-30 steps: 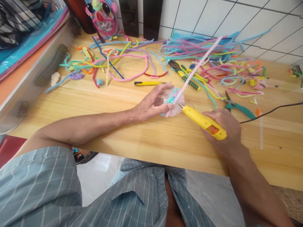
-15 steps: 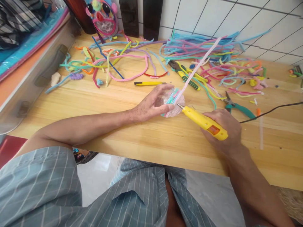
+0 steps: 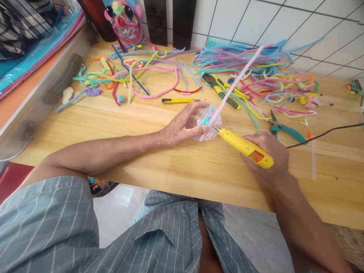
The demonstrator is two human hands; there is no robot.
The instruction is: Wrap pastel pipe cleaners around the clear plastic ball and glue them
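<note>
My left hand (image 3: 186,123) is closed around a small clear plastic container (image 3: 215,131) wrapped with bands of blue, green and pink pipe cleaner. A long pale pink pipe cleaner (image 3: 237,85) runs along it and sticks up to the right. In my right hand (image 3: 270,155) is a yellow glue gun (image 3: 241,146), gripped by its handle. Its metal nozzle points left and sits at the container's right side, close to the pink strand; whether it touches, I cannot tell. Part of the container is hidden behind my left fingers.
Behind lie a yellow cutter knife (image 3: 180,101), yellow-green pliers (image 3: 220,91) and a bundle of pipe cleaners (image 3: 239,57). To the right are teal-handled pliers (image 3: 288,132), a black cord (image 3: 327,132) and a clear glue stick (image 3: 313,159). A decorated face figure (image 3: 125,22) stands at the back left.
Almost nothing differs. The glue gun's nozzle has shifted very slightly left along the container; my left hand keeps its hold in the same place.
</note>
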